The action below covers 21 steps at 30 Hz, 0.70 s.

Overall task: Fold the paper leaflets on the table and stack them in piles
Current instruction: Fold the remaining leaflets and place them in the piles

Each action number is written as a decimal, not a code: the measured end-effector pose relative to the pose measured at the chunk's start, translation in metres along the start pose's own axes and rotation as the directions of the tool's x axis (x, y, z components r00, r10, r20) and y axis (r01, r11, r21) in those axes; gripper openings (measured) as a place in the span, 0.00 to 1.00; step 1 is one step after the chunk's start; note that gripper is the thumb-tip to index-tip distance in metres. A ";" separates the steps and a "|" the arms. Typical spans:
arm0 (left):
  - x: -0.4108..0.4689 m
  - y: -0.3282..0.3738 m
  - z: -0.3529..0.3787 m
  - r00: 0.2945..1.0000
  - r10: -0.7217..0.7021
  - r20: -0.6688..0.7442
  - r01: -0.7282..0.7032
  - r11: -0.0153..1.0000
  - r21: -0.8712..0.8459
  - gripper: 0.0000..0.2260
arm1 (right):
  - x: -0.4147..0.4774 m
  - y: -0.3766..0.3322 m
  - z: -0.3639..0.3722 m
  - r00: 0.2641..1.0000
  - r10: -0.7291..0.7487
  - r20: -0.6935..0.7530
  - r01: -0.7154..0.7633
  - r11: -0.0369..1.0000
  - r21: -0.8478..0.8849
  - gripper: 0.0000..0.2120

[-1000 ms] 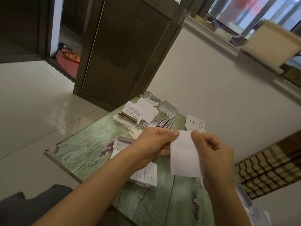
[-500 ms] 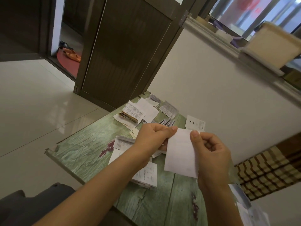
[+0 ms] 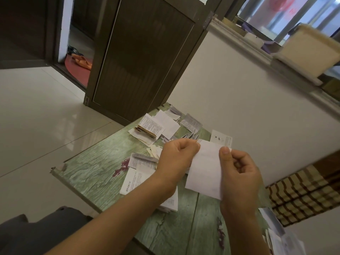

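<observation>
A white paper leaflet (image 3: 206, 170) hangs in the air above the green table (image 3: 95, 172), blank side towards me. My left hand (image 3: 176, 159) pinches its upper left edge, and my right hand (image 3: 237, 172) pinches its upper right corner with thumb on top. Under my left forearm lies a pile of printed leaflets (image 3: 136, 179). A loose heap of folded and unfolded leaflets (image 3: 156, 127) is spread at the far end of the table. One single printed leaflet (image 3: 220, 139) lies just behind the held one.
A dark wooden door (image 3: 143, 57) stands behind the table, with a white wall (image 3: 248, 100) to the right. More papers (image 3: 283, 240) lie at the lower right edge. A striped woven mat (image 3: 303, 192) sits to the right, and pale floor tiles (image 3: 36, 126) to the left.
The held leaflet has shifted slightly left and tilted, with both hands keeping their pinch on its top edge. The piles on the table are unchanged.
</observation>
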<state>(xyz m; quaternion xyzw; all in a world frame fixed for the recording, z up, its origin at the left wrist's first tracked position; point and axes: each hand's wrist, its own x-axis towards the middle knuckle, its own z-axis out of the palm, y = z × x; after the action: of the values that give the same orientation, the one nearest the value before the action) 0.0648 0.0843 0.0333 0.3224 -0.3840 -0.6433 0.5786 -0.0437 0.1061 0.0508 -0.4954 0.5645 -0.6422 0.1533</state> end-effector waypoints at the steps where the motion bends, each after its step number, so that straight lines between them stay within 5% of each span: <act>1: -0.001 -0.001 0.001 0.999 0.018 -0.027 -0.018 1.000 0.006 0.10 | -0.001 0.001 0.001 1.000 -0.003 0.002 0.003 1.000 -0.001 0.07; 8: 0.002 0.003 -0.005 0.995 0.006 0.096 0.002 0.997 -0.080 0.06 | -0.001 0.002 0.001 0.999 0.032 -0.006 -0.032 0.999 0.033 0.07; 12: 0.001 -0.004 -0.004 0.989 0.146 0.014 -0.147 0.984 0.100 0.05 | -0.002 0.003 0.000 1.000 0.028 -0.001 -0.028 0.998 0.051 0.05; 16: -0.004 -0.011 0.004 0.993 0.119 0.013 -0.120 0.990 0.068 0.04 | 0.000 0.006 -0.002 1.000 -0.007 -0.005 0.007 0.999 0.048 0.03; 19: 0.000 -0.015 0.002 0.960 0.276 -0.042 -0.256 0.930 0.262 0.06 | 0.001 0.004 -0.005 0.975 -0.188 0.118 0.196 0.978 -0.069 0.11; 21: 0.001 -0.016 -0.002 0.928 0.373 -0.006 -0.344 0.862 0.372 0.05 | 0.002 0.000 -0.005 0.893 -0.349 0.283 0.412 0.887 -0.207 0.12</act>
<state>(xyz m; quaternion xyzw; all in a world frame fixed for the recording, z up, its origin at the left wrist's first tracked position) 0.0581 0.0839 0.0185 0.3717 -0.5269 -0.4291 0.6325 -0.0488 0.1076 0.0528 -0.6860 0.5126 -0.5158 0.0230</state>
